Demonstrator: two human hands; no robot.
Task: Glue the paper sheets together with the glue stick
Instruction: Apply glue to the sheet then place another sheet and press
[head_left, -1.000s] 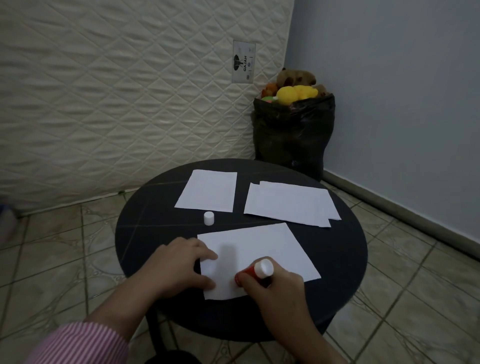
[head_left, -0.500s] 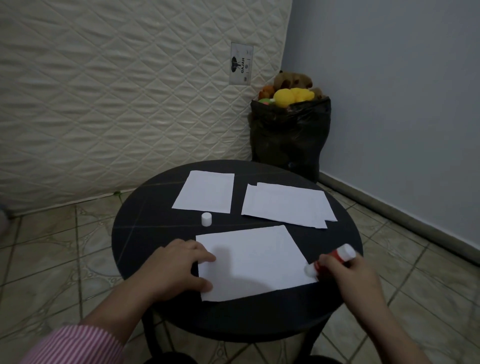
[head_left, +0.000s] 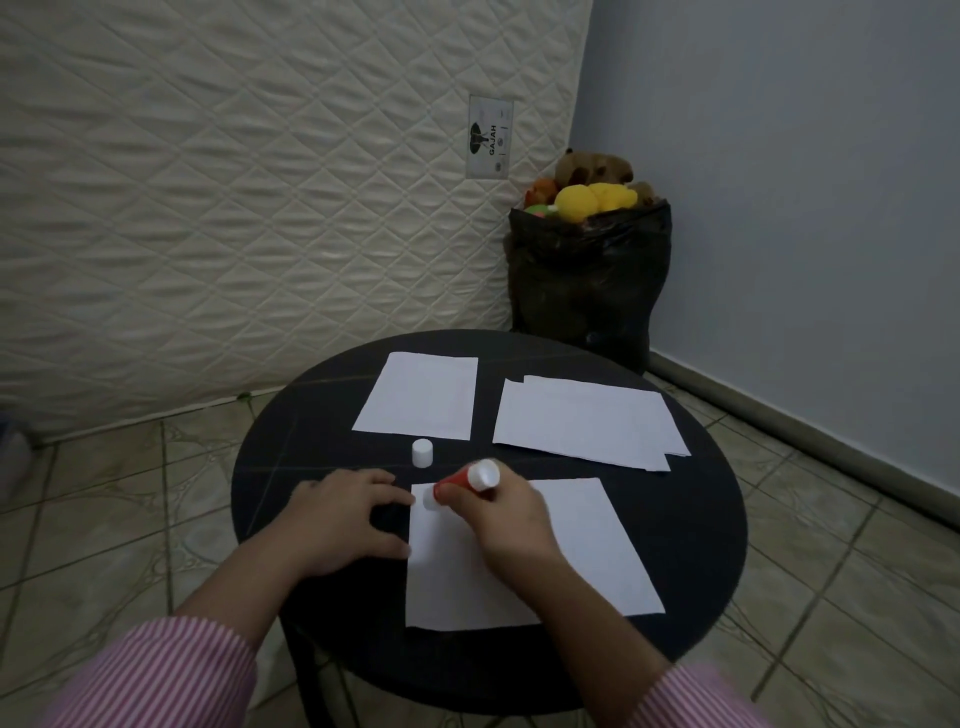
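Right hand (head_left: 506, 512) gripping glue stick (head_left: 466, 480), tip down on near paper sheet (head_left: 587, 551) at its far-left corner. Left hand (head_left: 345, 519) flat, fingers pressing sheet's left edge on table (head_left: 696, 509). White cap (head_left: 422, 453) upright just beyond.

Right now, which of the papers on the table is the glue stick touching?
The nearest sheet, the one under both hands. The right hand presses the glue stick onto its far left corner; the single sheet and the stack farther back lie untouched.
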